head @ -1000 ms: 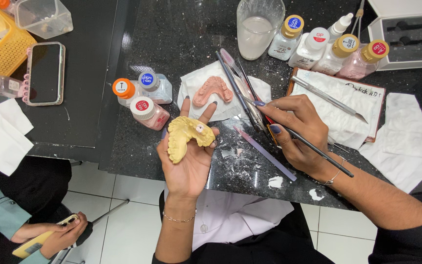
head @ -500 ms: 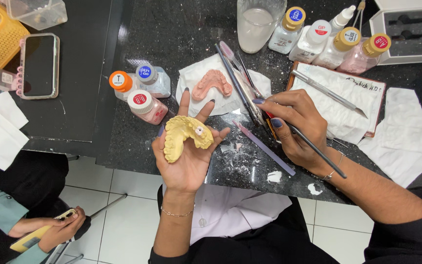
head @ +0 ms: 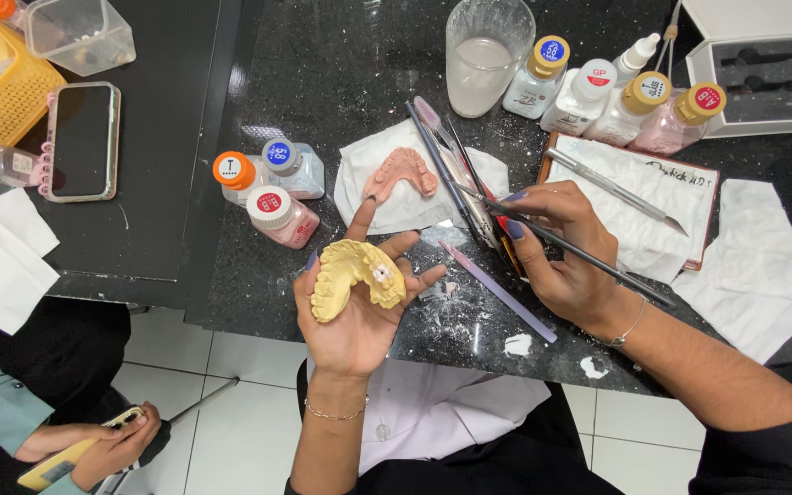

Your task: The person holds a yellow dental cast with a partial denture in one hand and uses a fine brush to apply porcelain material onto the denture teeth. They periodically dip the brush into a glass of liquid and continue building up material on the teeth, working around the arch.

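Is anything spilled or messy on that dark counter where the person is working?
Yes. White powder and crumbs are scattered over the black counter between the left hand holding the yellow dental cast and the right hand, with two white blobs near the front edge.

head view | looks straight down (worn camera) | close above black counter [head: 341, 73] edge | single view
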`<move>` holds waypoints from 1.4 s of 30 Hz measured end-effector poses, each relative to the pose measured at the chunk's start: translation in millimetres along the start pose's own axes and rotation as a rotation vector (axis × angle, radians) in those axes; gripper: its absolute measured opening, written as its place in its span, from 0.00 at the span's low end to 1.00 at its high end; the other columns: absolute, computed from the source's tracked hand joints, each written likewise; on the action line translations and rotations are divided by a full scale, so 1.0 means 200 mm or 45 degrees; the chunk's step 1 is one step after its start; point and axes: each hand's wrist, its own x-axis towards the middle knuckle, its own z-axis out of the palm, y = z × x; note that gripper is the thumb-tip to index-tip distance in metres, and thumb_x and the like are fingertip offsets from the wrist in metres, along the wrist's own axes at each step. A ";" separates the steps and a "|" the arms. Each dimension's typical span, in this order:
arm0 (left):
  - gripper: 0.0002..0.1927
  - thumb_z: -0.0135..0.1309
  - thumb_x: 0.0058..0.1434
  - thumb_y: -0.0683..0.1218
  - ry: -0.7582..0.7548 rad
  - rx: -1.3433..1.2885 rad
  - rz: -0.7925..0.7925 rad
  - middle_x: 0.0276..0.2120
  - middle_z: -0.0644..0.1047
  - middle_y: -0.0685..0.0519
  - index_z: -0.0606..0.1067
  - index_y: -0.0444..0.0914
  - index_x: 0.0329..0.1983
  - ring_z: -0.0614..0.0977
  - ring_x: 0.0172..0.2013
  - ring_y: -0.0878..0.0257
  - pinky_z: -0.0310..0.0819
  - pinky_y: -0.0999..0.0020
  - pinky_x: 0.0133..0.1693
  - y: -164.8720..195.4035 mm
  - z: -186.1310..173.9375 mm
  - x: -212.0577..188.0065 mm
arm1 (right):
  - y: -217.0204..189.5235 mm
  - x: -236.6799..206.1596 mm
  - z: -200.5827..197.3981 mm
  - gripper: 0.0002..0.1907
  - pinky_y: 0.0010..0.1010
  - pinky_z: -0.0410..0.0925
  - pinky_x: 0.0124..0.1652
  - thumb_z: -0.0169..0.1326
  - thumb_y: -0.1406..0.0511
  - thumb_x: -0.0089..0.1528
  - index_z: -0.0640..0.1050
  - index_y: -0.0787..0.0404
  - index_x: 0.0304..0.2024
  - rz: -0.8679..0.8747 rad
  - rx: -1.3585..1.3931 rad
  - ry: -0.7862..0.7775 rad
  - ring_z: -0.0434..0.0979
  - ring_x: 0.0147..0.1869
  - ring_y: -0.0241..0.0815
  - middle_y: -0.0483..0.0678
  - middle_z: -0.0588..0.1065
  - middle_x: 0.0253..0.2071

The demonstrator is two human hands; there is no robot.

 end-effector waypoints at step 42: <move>0.35 0.37 0.72 0.60 0.088 -0.087 -0.025 0.53 0.76 0.36 0.58 0.36 0.75 0.83 0.45 0.48 0.70 0.41 0.62 0.01 0.00 0.02 | 0.02 0.04 -0.04 0.10 0.33 0.69 0.51 0.59 0.73 0.67 0.72 0.66 0.48 -0.123 -0.193 0.154 0.77 0.51 0.47 0.55 0.77 0.47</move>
